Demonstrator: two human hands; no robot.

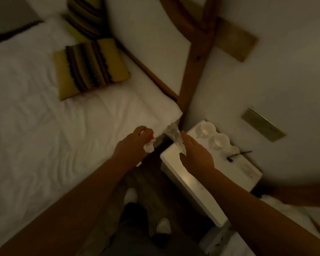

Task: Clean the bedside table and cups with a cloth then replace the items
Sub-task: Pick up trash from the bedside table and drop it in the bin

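The white bedside table [175, 163] stands to the right of the bed. Two white cups [206, 129] [219, 141] sit along its far edge by the wall. My right hand [196, 156] hovers over the table's near corner and grips a clear glass or plastic item [175, 137] that points toward the bed; the blur hides what exactly it is. My left hand [133, 145] is above the bed's edge, closed around a crumpled white cloth [149, 145] with a red spot.
A small dark object [237, 156] lies on the table beyond the cups. The white bed [44, 126] carries a striped yellow cushion [90, 69]. A wooden post [192, 71] rises behind the table. My feet [131, 195] stand on the dark floor below.
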